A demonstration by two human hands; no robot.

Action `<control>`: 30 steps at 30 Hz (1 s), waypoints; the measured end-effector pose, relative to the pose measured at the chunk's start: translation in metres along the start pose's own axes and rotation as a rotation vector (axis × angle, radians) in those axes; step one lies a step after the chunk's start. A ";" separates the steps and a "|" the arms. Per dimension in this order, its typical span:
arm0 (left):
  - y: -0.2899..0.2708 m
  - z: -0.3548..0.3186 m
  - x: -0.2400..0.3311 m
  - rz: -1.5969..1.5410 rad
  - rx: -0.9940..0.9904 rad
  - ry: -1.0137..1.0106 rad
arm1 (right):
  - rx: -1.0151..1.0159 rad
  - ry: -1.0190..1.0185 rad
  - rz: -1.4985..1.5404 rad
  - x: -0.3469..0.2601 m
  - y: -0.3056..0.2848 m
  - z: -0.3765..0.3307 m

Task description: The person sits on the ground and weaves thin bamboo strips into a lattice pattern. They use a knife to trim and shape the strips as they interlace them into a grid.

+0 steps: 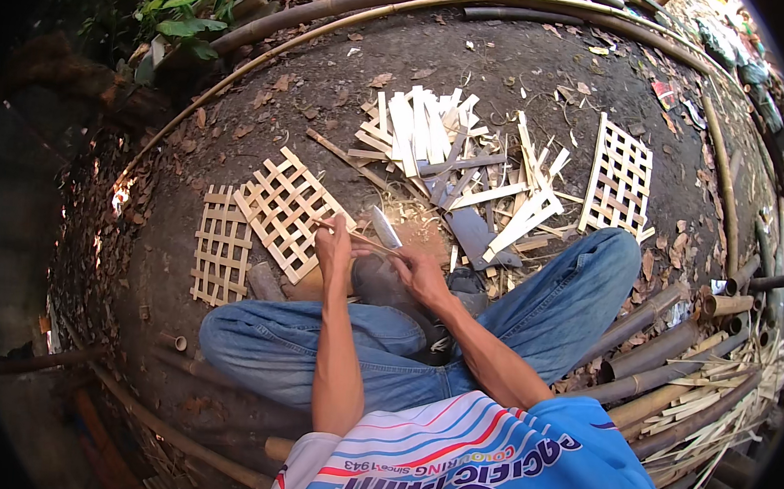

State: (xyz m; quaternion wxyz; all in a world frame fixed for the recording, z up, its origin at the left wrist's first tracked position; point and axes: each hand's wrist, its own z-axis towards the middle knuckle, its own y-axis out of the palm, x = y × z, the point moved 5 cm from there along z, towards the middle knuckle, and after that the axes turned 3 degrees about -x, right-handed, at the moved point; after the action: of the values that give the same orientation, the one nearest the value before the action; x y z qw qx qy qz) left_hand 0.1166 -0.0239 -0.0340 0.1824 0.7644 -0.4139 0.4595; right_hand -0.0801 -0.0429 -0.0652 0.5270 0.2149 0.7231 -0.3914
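My left hand [334, 248] is closed around a thin brown bamboo strip [372, 242] that runs across toward my right hand [421, 276]. The right hand is closed on a knife, its handle hidden in the fingers. Its broad, shiny blade [385, 228] points up and away to the left, crossing close to the strip; I cannot tell whether they touch. Beside my left hand lies a woven bamboo lattice panel [287, 208], overlapping a second lattice panel [214, 248] at the far left. Both hands are above the ground between my bent legs.
A pile of pale split bamboo slats [414, 128] lies beyond my hands, with dark flat pieces [473, 234] among it. To the right stands another lattice panel [617, 178]. Bamboo poles [658, 345] and loose shavings lie at the lower right. Long poles [334, 27] edge the leaf-strewn dirt.
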 end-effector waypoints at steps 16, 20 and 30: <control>0.043 -0.031 0.009 0.155 -0.186 0.158 | -0.303 0.403 1.045 -0.009 0.005 -0.010; 0.048 -0.031 0.007 0.145 -0.143 0.257 | -0.276 0.375 1.050 -0.006 0.009 -0.009; 0.058 -0.039 0.005 0.060 -0.057 0.205 | -0.161 0.324 1.015 -0.006 0.012 -0.010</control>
State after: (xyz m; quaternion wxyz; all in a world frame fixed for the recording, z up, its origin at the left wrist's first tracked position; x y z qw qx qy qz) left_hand 0.0496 -0.0346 -0.0160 0.2317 0.6952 -0.4285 0.5286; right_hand -0.0752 -0.0272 -0.0628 0.5466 0.5539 0.6280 0.0073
